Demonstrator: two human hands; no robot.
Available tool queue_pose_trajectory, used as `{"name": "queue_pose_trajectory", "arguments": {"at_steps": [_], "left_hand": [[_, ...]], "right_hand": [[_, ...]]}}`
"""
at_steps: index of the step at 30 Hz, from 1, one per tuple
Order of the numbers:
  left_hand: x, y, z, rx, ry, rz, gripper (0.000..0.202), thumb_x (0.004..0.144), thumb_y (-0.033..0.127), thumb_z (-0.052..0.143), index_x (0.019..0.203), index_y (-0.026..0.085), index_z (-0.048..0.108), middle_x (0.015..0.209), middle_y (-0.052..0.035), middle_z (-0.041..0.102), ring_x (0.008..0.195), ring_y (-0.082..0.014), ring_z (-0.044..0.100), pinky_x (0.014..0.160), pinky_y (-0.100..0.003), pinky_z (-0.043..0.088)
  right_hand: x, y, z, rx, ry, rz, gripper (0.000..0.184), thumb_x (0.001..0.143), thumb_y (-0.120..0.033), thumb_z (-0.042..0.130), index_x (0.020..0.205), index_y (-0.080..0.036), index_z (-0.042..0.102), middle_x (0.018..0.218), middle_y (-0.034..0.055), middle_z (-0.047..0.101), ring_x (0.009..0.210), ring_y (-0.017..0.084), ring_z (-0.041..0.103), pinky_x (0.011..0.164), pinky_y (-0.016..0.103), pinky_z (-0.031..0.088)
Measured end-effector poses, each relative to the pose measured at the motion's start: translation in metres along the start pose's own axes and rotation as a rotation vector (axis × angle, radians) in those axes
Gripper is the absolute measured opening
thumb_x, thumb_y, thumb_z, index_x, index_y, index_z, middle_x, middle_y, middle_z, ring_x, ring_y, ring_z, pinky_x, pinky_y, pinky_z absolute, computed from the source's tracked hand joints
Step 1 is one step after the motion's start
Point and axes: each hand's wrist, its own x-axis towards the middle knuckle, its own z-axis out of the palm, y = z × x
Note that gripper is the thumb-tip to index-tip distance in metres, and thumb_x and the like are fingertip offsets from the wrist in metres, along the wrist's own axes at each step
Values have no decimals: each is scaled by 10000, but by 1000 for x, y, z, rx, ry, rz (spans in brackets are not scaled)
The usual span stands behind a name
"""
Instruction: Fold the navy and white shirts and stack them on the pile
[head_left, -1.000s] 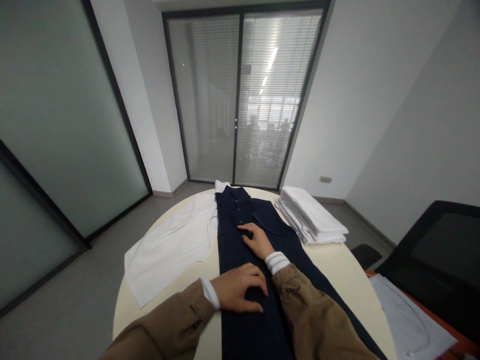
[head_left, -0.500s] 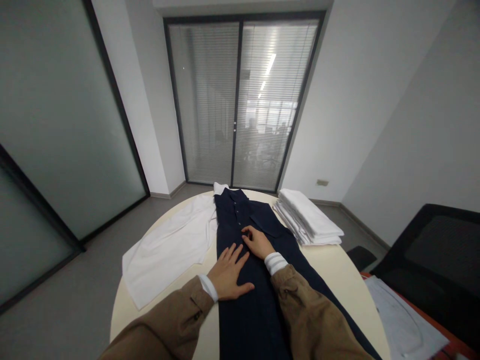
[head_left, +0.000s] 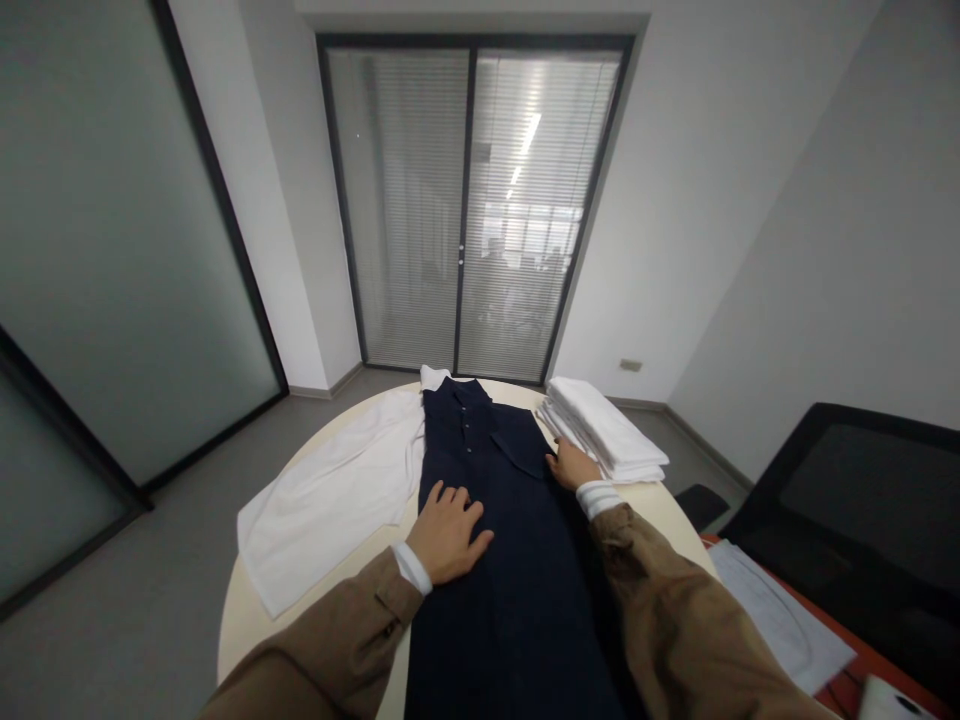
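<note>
A dark navy buttoned shirt [head_left: 502,590] lies flat and lengthwise down the middle of a round cream table [head_left: 255,620]. My left hand [head_left: 446,530] rests palm down on the shirt's left side, fingers spread. My right hand [head_left: 570,465] lies flat at the shirt's right edge, close to a stack of folded white garments [head_left: 604,430]. A white shirt [head_left: 337,500] is spread out on the table to the left, partly under the navy one.
A black office chair [head_left: 855,520] stands at the right, with a pale sheet [head_left: 780,625] on a red-edged surface in front of it. Glass doors with blinds [head_left: 469,210] are behind the table. Grey floor surrounds the table on the left.
My right hand slid from the shirt's button line out to its right edge. My left hand moved up the shirt and opened flat. The view shifted slightly.
</note>
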Motion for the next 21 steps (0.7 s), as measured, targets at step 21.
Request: {"name": "queue_pose_trajectory", "arguments": {"at_steps": [21], "left_hand": [[6, -16, 22, -97, -114, 11, 693, 950, 609, 351, 1518, 212, 323, 1615, -92, 225, 1488, -297, 179, 1198, -517, 148]], "right_hand": [[19, -53, -31, 111, -23, -184, 360, 763, -90, 585, 1095, -153, 713, 1118, 153, 690, 1079, 282, 634, 920, 333, 456]]}}
